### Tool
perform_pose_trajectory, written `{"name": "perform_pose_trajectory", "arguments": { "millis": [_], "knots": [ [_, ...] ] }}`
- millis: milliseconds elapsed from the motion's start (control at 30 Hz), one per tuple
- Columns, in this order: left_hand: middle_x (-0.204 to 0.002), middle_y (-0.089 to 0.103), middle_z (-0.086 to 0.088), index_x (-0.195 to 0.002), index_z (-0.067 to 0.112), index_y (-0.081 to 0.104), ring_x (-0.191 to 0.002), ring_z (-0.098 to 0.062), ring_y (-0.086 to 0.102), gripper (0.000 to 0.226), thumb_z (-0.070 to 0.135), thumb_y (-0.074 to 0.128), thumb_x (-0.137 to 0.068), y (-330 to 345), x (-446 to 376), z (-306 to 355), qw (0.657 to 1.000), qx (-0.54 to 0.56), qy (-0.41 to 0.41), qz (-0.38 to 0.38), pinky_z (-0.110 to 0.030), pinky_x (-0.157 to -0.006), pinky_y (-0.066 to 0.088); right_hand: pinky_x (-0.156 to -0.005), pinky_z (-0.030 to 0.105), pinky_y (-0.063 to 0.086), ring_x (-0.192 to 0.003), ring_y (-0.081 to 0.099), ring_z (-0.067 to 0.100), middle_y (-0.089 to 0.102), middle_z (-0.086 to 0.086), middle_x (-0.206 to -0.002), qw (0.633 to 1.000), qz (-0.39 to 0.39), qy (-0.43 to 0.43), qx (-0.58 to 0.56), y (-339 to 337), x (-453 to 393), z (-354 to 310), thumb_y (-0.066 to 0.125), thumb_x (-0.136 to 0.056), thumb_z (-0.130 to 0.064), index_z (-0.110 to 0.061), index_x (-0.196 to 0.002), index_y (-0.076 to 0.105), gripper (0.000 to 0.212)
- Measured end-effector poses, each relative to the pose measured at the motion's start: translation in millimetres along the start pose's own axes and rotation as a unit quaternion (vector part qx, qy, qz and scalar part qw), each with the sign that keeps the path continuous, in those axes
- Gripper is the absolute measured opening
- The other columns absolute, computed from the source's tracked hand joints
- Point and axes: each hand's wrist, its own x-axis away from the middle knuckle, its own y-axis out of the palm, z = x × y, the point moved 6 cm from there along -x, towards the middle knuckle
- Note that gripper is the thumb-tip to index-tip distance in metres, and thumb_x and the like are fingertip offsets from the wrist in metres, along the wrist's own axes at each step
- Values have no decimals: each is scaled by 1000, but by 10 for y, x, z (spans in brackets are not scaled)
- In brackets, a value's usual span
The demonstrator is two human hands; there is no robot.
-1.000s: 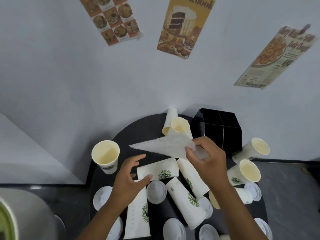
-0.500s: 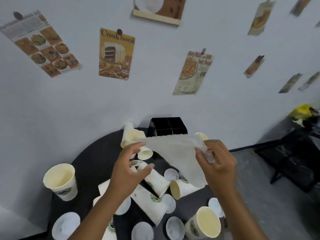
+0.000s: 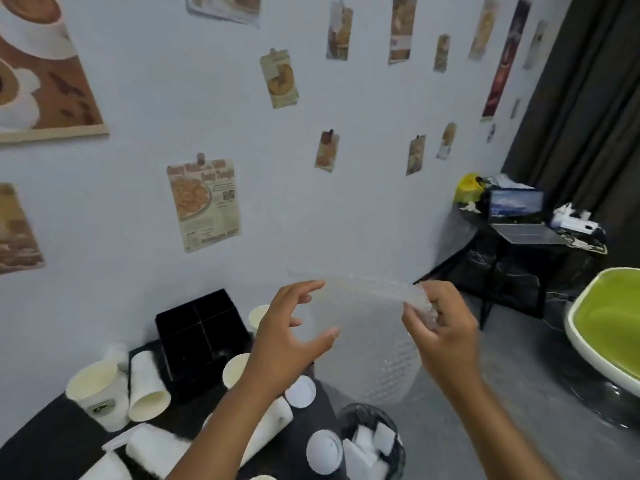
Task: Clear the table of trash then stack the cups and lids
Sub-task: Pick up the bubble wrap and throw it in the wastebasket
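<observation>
I see my right hand point(image 3: 445, 336) pinching a clear bubble wrap sheet point(image 3: 367, 334) at its top corner, the sheet hanging above a wire bin point(image 3: 372, 441) beside the dark table point(image 3: 45, 434). My left hand point(image 3: 289, 336) is spread, fingers loosely curved; it may touch the sheet's left edge, but blur hides contact. Cups point(image 3: 100, 393) and lids point(image 3: 300, 391) lie partly hidden under my forearm.

right hand point(image 3: 445, 336) pinches bubble wrap point(image 3: 370, 341) above bin point(image 3: 346, 415)
</observation>
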Motion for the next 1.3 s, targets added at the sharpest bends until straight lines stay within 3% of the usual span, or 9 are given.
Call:
{"name": "perform_pose_trajectory", "arguments": {
  "millis": [233,500,567,800,967,1033,1100,1200,1300],
  "knots": [
    [-133,52,31,-135,48,54,-124,5,53,67,27,87,-80,1642,-149,-143,993,-27,-45,-105,-12,-91,49,-76,15,42,-89,59,7,60,-7,-93,996,-31,84,25,-844,224,1386,69,-77,6,-18,-84,59,27],
    [-132,53,24,-124,52,54,-116,8,55,60,22,85,-82,2728,336,-865,973,-11,-180,-146,-11,-80,52,-76,22,46,-86,61,12,61,-5,-93,969,-87,226,57,-923,1137,2637,73,-78,9,-18,-89,62,31],
    [-130,53,22,-123,51,54,-112,12,56,60,22,86,-81,2867,458,-1075,968,-8,-215,-133,-16,-80,54,-73,22,46,-84,60,12,61,-6,-92,963,-105,241,63,-816,1335,2850,73,-79,5,-20,-90,61,30],
    [-131,59,8,-126,37,59,-111,-3,61,55,19,84,-81,3329,1037,-1975,931,-8,-360,-58,-34,-90,57,-73,8,41,-84,56,6,55,-6,-96,933,-156,318,62,-210,1972,3523,73,-81,2,-22,-90,59,29],
    [-128,62,8,-125,30,60,-107,-8,66,51,17,85,-82,3569,1308,-2456,911,9,-412,20,-43,-92,60,-75,5,41,-89,57,-1,51,-4,-101,907,-190,376,27,328,2418,3890,70,-86,3,-23,-91,59,28],
    [-124,63,9,-126,25,59,-109,-11,66,51,12,84,-83,3616,1379,-2637,895,22,-442,60,-37,-92,58,-79,5,43,-92,57,0,50,-3,-104,893,-202,401,15,532,2673,3998,69,-88,2,-21,-92,60,25],
    [-123,63,10,-127,23,58,-107,-4,64,54,0,80,-84,3666,1426,-2844,884,37,-457,93,-27,-88,58,-81,8,44,-93,58,1,49,-4,-105,884,-217,415,1,740,2916,4106,69,-90,2,-23,-92,59,26],
    [-121,63,16,-131,24,57,-101,6,63,59,-6,77,-84,3760,1484,-3151,875,41,-469,110,-8,-72,54,-83,19,49,-92,60,11,53,-5,-104,864,-228,448,-33,1095,3239,4284,67,-90,1,-27,-87,58,30],
    [-119,62,21,-132,29,58,-93,17,64,58,2,80,-85,3822,1590,-3450,868,18,-480,124,-8,-68,55,-78,17,47,-91,58,13,56,1,-102,838,-238,487,-54,1442,3562,4470,65,-88,-5,-25,-84,58,22]
  ]
}}
